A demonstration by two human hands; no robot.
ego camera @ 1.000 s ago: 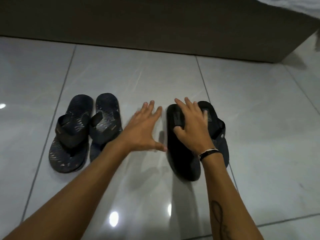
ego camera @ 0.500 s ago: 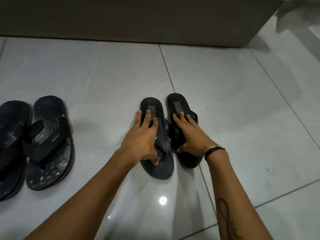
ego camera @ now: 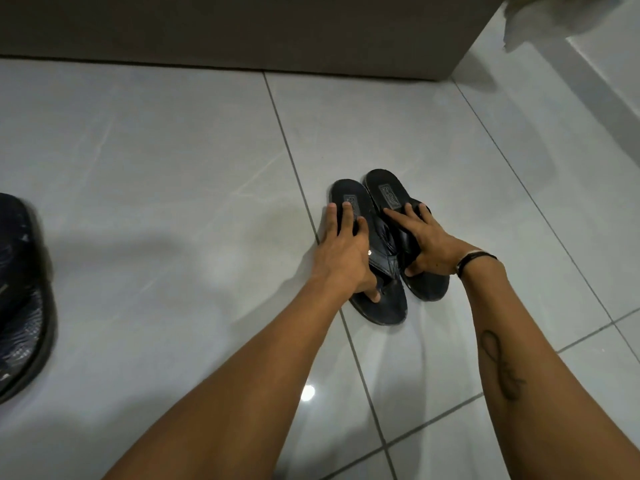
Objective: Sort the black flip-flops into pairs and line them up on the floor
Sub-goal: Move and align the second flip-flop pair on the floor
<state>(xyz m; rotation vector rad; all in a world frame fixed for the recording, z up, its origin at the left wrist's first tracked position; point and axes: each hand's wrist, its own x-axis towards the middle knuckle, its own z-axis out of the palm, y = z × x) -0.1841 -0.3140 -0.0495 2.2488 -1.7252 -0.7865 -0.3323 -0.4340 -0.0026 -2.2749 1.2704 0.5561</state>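
Note:
Two plain black flip-flops lie side by side on the tiled floor, heels away from me. My left hand (ego camera: 346,251) rests on the left flip-flop (ego camera: 384,306), fingers spread over its heel and thumb at the toe post. My right hand (ego camera: 427,244) presses on the right flip-flop (ego camera: 388,192), fingers over its strap, thumb at its inner edge. The two sandals touch along their inner sides. At the far left edge a patterned dark flip-flop (ego camera: 20,299) of the other pair is partly cut off by the frame.
A dark brown base panel (ego camera: 242,29) runs along the back of the floor. White fabric (ego camera: 540,19) hangs at the top right corner. Glossy grey tiles (ego camera: 156,168) stretch between the two pairs.
The view has shifted right, so the patterned pair slid almost out of frame at left. Both hands stay on the plain pair, which now lies angled slightly to the left.

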